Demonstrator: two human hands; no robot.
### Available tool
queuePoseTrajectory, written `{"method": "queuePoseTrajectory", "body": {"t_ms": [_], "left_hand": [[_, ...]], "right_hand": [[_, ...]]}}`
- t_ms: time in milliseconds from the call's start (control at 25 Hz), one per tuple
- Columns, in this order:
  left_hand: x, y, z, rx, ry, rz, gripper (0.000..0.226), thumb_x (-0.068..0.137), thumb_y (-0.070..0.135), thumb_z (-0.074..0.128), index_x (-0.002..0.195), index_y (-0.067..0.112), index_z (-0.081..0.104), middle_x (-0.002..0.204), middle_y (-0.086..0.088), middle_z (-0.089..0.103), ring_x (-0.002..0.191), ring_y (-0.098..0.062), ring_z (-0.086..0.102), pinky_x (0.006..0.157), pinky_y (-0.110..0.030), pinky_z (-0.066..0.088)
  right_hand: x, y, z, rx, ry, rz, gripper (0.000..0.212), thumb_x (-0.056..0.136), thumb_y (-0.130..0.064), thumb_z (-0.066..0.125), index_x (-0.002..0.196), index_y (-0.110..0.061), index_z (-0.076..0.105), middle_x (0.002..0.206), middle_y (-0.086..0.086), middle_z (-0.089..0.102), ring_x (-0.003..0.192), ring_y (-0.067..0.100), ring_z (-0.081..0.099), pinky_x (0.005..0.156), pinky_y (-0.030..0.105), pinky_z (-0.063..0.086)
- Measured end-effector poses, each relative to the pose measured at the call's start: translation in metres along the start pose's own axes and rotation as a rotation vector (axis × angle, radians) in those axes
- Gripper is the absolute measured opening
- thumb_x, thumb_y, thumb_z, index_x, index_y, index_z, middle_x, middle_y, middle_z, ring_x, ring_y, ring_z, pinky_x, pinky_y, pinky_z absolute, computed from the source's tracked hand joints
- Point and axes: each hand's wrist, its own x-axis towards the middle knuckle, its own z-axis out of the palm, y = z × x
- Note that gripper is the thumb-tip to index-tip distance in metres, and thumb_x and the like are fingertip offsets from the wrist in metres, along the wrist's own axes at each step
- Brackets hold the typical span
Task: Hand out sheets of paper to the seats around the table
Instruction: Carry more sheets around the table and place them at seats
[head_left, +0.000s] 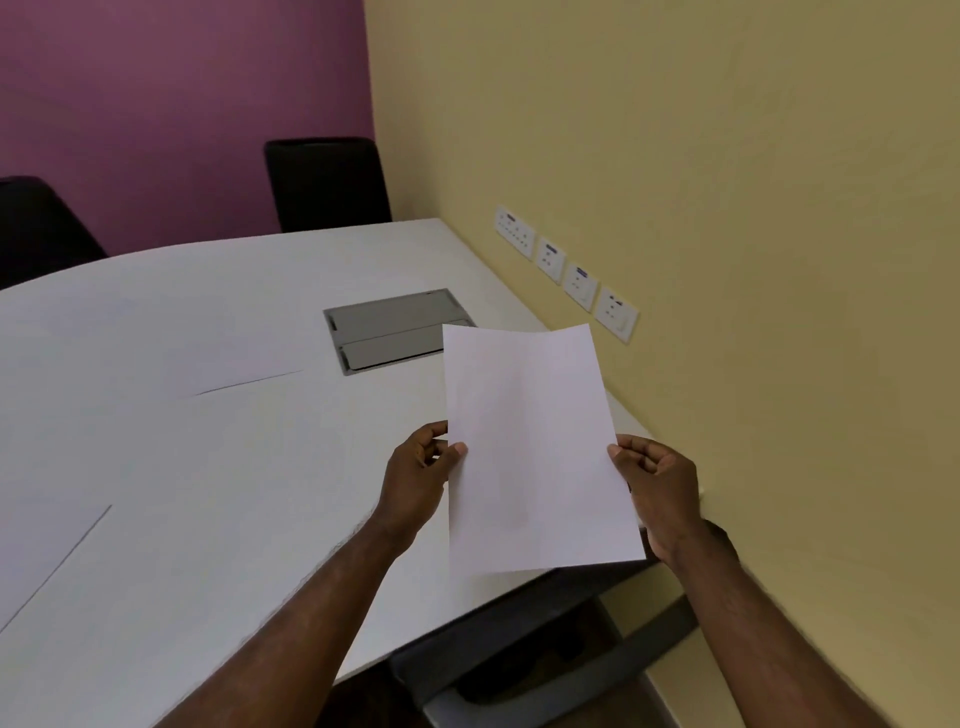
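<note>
A sheet of paper (535, 447) is held upright-tilted above the worktop (208, 441), at roughly 3 o'clock of the view. It is pinched at its left edge by the left hand (415, 478) and at its right edge by the right hand (660, 488), thumbs on the facing side; whether one sheet or several are gripped cannot be told. The two-sided grip is judged to keep the thin paper from sagging. Two sheets lie flat on the worktop, one at 9 o'clock (244, 364) and one at 8 o'clock (47, 551), judged already dealt. A chair (327, 182) stands at 12 o'clock. A cable hatch (389, 327) is set into the worktop just beyond the held sheet.
</note>
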Motion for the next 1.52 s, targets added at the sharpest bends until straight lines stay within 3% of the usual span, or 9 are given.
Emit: {"method": "queuePoseTrajectory", "body": {"t_ms": [120, 320, 480, 640, 920, 1120, 1240, 1400, 1520], "left_hand": [[0.021, -0.012, 0.001, 0.005, 0.091, -0.03, 0.022, 0.09, 0.022, 0.063, 0.106, 0.038, 0.063, 0.084, 0.007, 0.071, 0.08, -0.01, 0.067, 0.07, -0.022, 0.052], [0.058, -0.039, 0.015, 0.101, 0.276, -0.126, 0.032, 0.09, 0.023, 0.064, 0.121, 0.021, 0.061, 0.091, -0.003, 0.068, 0.084, -0.018, 0.062, 0.08, -0.032, 0.05], [0.09, -0.07, 0.031, 0.171, 0.391, -0.201, 0.033, 0.089, 0.022, 0.064, 0.122, 0.018, 0.061, 0.098, -0.009, 0.07, 0.091, -0.025, 0.064, 0.085, -0.037, 0.05], [0.114, -0.11, 0.038, 0.244, 0.487, -0.292, 0.031, 0.089, 0.02, 0.064, 0.12, 0.016, 0.061, 0.096, -0.007, 0.069, 0.086, -0.017, 0.061, 0.078, -0.027, 0.048], [0.135, -0.173, 0.029, 0.332, 0.512, -0.4, 0.03, 0.087, 0.021, 0.066, 0.116, 0.016, 0.062, 0.09, -0.003, 0.069, 0.084, -0.014, 0.061, 0.075, -0.027, 0.045], [0.137, -0.205, 0.02, 0.345, 0.505, -0.435, 0.031, 0.085, 0.023, 0.068, 0.115, 0.018, 0.062, 0.083, 0.005, 0.066, 0.081, -0.006, 0.06, 0.067, -0.019, 0.041], [0.138, -0.218, 0.018, 0.426, 0.442, -0.479, 0.034, 0.083, 0.024, 0.068, 0.117, 0.021, 0.061, 0.082, 0.012, 0.065, 0.084, -0.012, 0.064, 0.064, -0.019, 0.042], [0.129, -0.23, 0.016, 0.801, 0.306, -0.499, 0.074, 0.082, 0.031, 0.068, 0.147, 0.028, 0.031, 0.128, -0.001, 0.049, 0.113, -0.023, 0.052, 0.084, -0.035, 0.048], [0.12, -0.239, 0.017, 1.124, 0.128, -0.367, 0.063, 0.094, 0.036, 0.049, 0.15, 0.038, 0.019, 0.159, 0.005, 0.022, 0.137, -0.029, 0.032, 0.102, -0.042, 0.038]], "right_hand": [[0.04, 0.012, 0.021, -0.02, -0.083, 0.006, 0.012, 0.084, -0.011, 0.072, 0.093, -0.019, 0.071, 0.094, 0.002, 0.074, 0.088, 0.013, 0.068, 0.079, 0.026, 0.052], [0.11, 0.044, 0.053, -0.076, -0.25, 0.04, 0.012, 0.084, -0.012, 0.072, 0.091, -0.021, 0.07, 0.089, -0.004, 0.073, 0.084, 0.005, 0.067, 0.073, 0.017, 0.05], [0.161, 0.081, 0.075, -0.157, -0.361, 0.099, 0.016, 0.084, -0.011, 0.072, 0.1, -0.01, 0.07, 0.083, 0.002, 0.071, 0.076, 0.014, 0.064, 0.071, 0.027, 0.05], [0.192, 0.122, 0.1, -0.226, -0.417, 0.17, 0.018, 0.084, -0.01, 0.071, 0.102, -0.007, 0.069, 0.083, 0.006, 0.069, 0.075, 0.018, 0.061, 0.071, 0.033, 0.05], [0.207, 0.177, 0.128, -0.318, -0.442, 0.213, 0.017, 0.083, -0.009, 0.072, 0.099, -0.007, 0.07, 0.082, 0.005, 0.07, 0.082, 0.02, 0.065, 0.081, 0.032, 0.053], [0.211, 0.199, 0.139, -0.37, -0.431, 0.227, 0.018, 0.081, -0.009, 0.073, 0.099, -0.004, 0.07, 0.075, 0.001, 0.068, 0.075, 0.018, 0.064, 0.066, 0.024, 0.049], [0.208, 0.209, 0.14, -0.492, -0.409, 0.209, 0.019, 0.08, -0.007, 0.074, 0.098, -0.001, 0.07, 0.078, 0.006, 0.07, 0.077, 0.02, 0.065, 0.077, 0.031, 0.054], [0.199, 0.216, 0.134, -0.714, -0.441, -0.022, 0.042, 0.078, -0.007, 0.075, 0.118, -0.007, 0.063, 0.114, 0.015, 0.062, 0.104, 0.03, 0.061, 0.094, 0.038, 0.048], [0.193, 0.219, 0.131, -0.971, -0.598, -0.33, 0.052, 0.09, -0.013, 0.062, 0.14, -0.019, 0.049, 0.148, 0.005, 0.046, 0.131, 0.031, 0.043, 0.106, 0.04, 0.037]]}}
